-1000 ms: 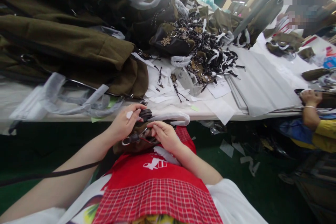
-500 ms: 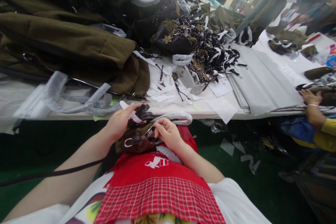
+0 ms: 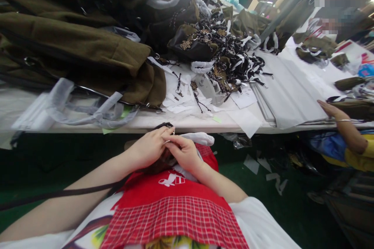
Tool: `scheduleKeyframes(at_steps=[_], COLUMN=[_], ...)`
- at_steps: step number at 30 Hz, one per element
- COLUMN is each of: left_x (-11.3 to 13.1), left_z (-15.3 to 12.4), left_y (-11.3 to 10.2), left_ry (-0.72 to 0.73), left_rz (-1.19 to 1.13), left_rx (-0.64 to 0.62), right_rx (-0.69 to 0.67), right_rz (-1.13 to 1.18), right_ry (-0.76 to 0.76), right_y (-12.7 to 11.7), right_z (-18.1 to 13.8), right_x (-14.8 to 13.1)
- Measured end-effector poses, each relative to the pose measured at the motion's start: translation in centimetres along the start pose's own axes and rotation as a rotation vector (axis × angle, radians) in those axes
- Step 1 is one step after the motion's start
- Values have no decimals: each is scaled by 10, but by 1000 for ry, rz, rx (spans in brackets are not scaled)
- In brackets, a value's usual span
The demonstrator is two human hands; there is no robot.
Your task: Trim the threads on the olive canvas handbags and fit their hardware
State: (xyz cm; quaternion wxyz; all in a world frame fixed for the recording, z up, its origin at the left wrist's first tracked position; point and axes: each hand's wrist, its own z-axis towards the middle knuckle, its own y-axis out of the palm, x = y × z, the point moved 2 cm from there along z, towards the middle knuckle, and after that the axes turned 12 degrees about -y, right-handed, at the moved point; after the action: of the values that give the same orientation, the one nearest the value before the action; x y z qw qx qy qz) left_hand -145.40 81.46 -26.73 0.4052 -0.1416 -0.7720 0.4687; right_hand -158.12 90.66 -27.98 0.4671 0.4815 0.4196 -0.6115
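Observation:
An olive-brown bag (image 3: 157, 166) lies in my lap against the red apron, mostly covered by my hands. My left hand (image 3: 149, 148) is over the bag with its fingers bent and closed at the tips. Close against it, my right hand (image 3: 186, 155) pinches thumb and forefinger together at a thin, pale thing too small to name. The fingertips of both hands meet there. A white-wrapped handle (image 3: 200, 138) sticks out to the right of my right hand. Behind my fingers a bit of black strap (image 3: 164, 125) shows.
Olive bags (image 3: 96, 50) are piled on the white table (image 3: 201, 123) at the left. Dark cords and charms (image 3: 230, 46) lie heaped mid-table, beside grey-white sheets (image 3: 295, 89). At the right, a co-worker's hand (image 3: 329, 109) rests near another bag. A black strap (image 3: 58, 194) crosses my left arm.
My left hand has left the black strap and white toothed-edge strip it held and moved right, over the bag, to meet my right hand. The zipper and metal ring are now covered.

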Motion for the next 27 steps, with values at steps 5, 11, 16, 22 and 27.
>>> scheduleKeyframes(at_steps=[5,11,16,22,27], left_x=[-6,-10,-11,-23,-27], left_z=[6,20,24,16,6], left_y=[12,8,-2,-8,-9], left_ry=[-15,-134,-148,-243,-302], left_rz=[76,40,-138,-331,-411], left_rx=[30,159,238,334,341], right_rx=[-101,-307,-186,-171,-151], right_rz=[-62,-261,-133,218,368], right_ry=[-97,-169,-30,228,286], right_y=[-2,0,0,2,5], right_z=[-3,-4,-3,-4,-3], right_x=[-4,-9,-2,12,15])
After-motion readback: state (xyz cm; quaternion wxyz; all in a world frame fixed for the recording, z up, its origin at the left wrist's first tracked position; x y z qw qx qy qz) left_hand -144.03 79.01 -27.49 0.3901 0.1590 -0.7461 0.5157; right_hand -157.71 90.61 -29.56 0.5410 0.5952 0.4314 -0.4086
